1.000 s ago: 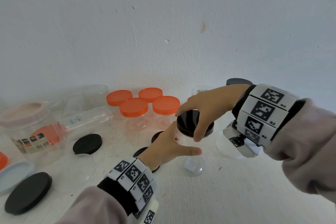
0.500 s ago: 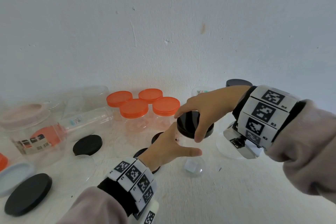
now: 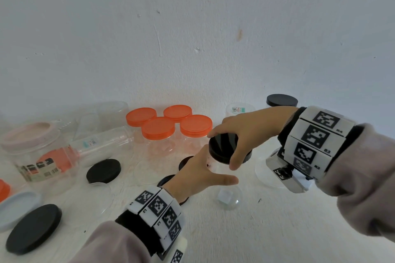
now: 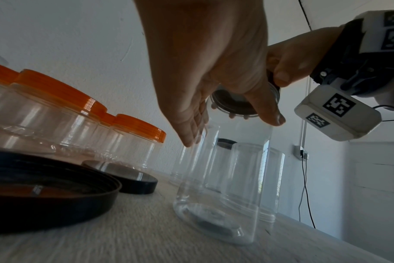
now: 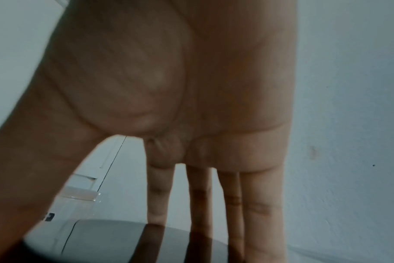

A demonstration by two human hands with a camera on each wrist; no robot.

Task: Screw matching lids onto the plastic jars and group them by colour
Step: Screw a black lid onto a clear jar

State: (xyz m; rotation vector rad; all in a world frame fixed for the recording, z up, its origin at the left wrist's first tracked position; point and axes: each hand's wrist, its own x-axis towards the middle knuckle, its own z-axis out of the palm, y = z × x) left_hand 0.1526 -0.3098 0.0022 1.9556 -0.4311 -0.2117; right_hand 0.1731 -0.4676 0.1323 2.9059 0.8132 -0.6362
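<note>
A clear jar (image 3: 229, 198) stands upright at the table's centre with a black lid (image 3: 218, 147) on its mouth. My right hand (image 3: 224, 151) comes from above and grips that lid, thumb on the near rim and fingers on the far rim. In the right wrist view its fingers (image 5: 200, 204) reach down onto the lid (image 5: 106, 238). My left hand (image 3: 205, 173) holds the jar just under the lid, with the thumb across the front. In the left wrist view the jar (image 4: 225, 178) sits between the thumb and fingers of my left hand (image 4: 233, 131), below the lid (image 4: 232, 105).
Several orange-lidded jars (image 3: 168, 128) are grouped at the back by the wall. Loose black lids (image 3: 103, 171) (image 3: 34, 228) and a white lid (image 3: 17, 207) lie at the left near a large pink-lidded jar (image 3: 32, 145). A black-lidded jar (image 3: 282, 100) stands back right.
</note>
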